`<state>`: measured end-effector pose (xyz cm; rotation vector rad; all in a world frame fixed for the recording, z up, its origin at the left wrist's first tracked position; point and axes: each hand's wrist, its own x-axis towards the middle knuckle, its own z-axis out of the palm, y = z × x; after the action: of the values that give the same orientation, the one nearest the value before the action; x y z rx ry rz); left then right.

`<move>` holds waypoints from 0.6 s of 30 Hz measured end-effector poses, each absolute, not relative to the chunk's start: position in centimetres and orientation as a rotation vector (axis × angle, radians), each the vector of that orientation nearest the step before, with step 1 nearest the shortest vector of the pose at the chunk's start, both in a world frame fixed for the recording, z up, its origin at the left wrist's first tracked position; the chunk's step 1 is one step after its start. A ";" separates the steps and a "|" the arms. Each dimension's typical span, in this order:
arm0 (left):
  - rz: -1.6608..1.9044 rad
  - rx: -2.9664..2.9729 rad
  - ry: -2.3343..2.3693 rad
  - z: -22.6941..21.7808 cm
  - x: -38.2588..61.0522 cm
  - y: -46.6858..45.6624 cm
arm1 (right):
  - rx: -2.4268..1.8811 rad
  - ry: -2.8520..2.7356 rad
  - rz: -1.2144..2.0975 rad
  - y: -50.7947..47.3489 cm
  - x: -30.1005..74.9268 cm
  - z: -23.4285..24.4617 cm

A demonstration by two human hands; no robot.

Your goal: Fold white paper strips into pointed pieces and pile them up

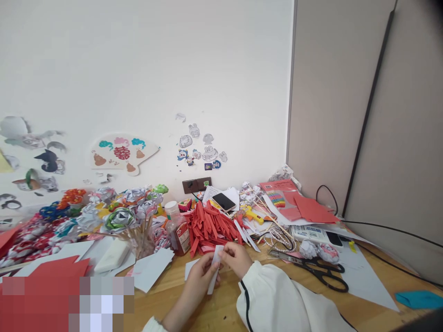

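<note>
White paper strip (pixel 217 254), head view: held between both hands over near middle of wooden table (pixel 221 317), slanted, upper end leaning right and far. Left hand (pixel 202 274): thumb and fingers nearly together, strip clamped between them, below its upper end. Right hand (pixel 237 259): fingers curled in, pinching at upper end; exact fingertip gap hidden. Contact of lower end with table: cannot tell. Just left of strip, partly behind left hand, white paper piece (pixel 189 269), flat. Just beyond hands, heap of red paper strips (pixel 209 226); farther, phone (pixel 224 201) on papers (pixel 209 195). Left of heap, jar (pixel 172 224) with white lid; right of heap, yellow glue gun (pixel 254 215). Right of right hand, black-handled scissors (pixel 309 268). Far left, bunched paper flowers (pixel 119 219). Near left, red paper (pixel 57 271).
</note>
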<state>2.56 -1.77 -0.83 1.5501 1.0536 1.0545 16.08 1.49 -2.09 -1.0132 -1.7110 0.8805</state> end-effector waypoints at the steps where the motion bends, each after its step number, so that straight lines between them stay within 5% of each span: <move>1: 1.058 1.532 1.047 -0.9 2.6 -1.8 | -1.007 -1.688 0.887 1.6 16.2 -2.1; 18: 0.998 1.407 1.150 -1.3 2.6 -1.5 | -0.862 -1.518 1.174 2.2 16.3 -2.5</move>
<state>2.59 -1.51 -1.33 1.4068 1.1498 0.9980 16.32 2.16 -2.55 -0.8617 -1.5175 1.1741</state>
